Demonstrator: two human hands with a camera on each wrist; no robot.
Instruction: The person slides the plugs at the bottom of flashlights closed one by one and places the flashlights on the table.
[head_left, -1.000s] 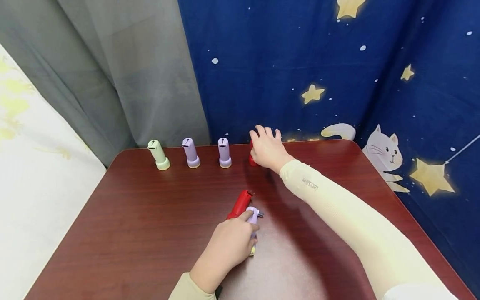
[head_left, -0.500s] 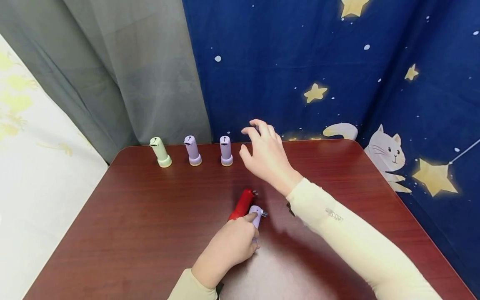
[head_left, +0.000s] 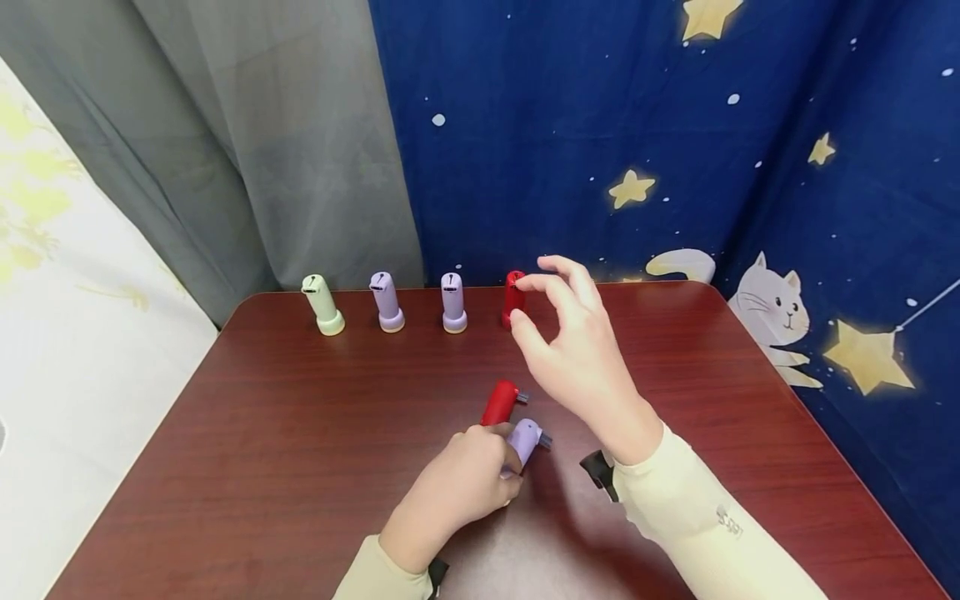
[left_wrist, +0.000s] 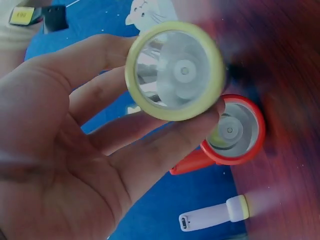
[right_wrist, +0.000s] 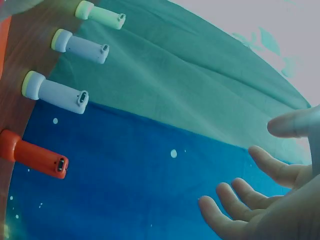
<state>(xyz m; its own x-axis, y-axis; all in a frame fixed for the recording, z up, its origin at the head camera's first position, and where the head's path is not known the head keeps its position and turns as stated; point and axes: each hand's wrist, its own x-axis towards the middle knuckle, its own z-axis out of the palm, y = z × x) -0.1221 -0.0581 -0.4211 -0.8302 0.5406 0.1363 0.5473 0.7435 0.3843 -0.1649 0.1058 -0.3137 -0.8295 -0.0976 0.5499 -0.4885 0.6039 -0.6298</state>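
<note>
My left hand (head_left: 459,482) grips a purple flashlight (head_left: 524,437) whose metal plug prongs stick out at the far end. In the left wrist view, the lens end of this flashlight (left_wrist: 182,70), ringed in pale yellow, faces the camera with fingers around it. A red flashlight (head_left: 499,405) lies on the table just beyond it, prongs also out, partly hidden by the hand. My right hand (head_left: 581,358) hovers with spread, bent fingers and holds nothing. Its fingertips overlap a red flashlight (head_left: 513,302) standing lens-down at the back.
Left of the standing red one, a row of lens-down flashlights runs along the table's back edge: a purple one (head_left: 453,304), another purple one (head_left: 387,302) and a pale green one (head_left: 323,306). Curtains (head_left: 525,150) hang behind the brown table (head_left: 300,450).
My right hand has let go of the standing red flashlight and drawn back toward me and right. My left hand now grips the purple flashlight, which has tilted and shifted slightly right.
</note>
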